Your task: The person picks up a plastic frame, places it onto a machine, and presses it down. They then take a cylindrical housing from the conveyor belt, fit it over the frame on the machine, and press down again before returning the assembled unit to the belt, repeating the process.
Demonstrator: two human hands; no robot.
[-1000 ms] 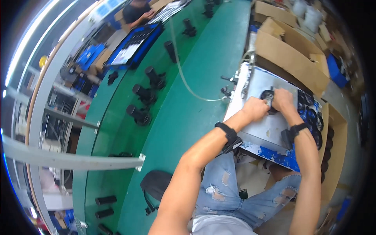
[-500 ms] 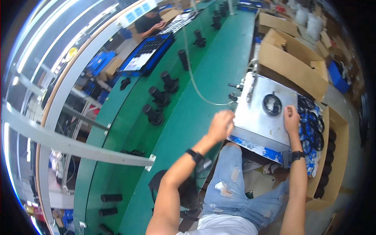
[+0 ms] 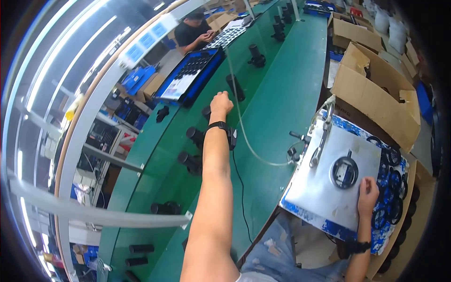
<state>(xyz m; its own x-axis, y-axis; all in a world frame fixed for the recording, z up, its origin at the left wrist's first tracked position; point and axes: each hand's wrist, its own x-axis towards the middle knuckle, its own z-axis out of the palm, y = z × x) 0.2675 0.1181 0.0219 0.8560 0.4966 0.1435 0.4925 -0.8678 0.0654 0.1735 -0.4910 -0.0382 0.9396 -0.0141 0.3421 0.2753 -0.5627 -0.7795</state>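
Note:
My left arm stretches far over the green conveyor, and my left hand (image 3: 221, 103) is closed beside a standing black cylindrical part (image 3: 206, 112). What its fingers hold, if anything, is hidden. Close to me on the right lies a flat metal fixture plate (image 3: 312, 183) with a black ring (image 3: 344, 172) set on it. My right hand (image 3: 367, 192) is curled closed at the plate's right edge, just beside the ring; I cannot see whether something small is in it. A metal lever clamp (image 3: 324, 136) is at the plate's upper left.
Several black cylinders with bases (image 3: 189, 161) line the conveyor (image 3: 272, 122). A thin hose (image 3: 246, 141) curves to the fixture. Black rings (image 3: 387, 207) lie right of the plate, near cardboard boxes (image 3: 376, 94). Far off, a person (image 3: 195, 33) sits behind a blue tray (image 3: 190, 77).
My left hand has gone from the plate's left edge out over the conveyor to the row of black cylinders. My right hand stays by the ring. The view has shifted left.

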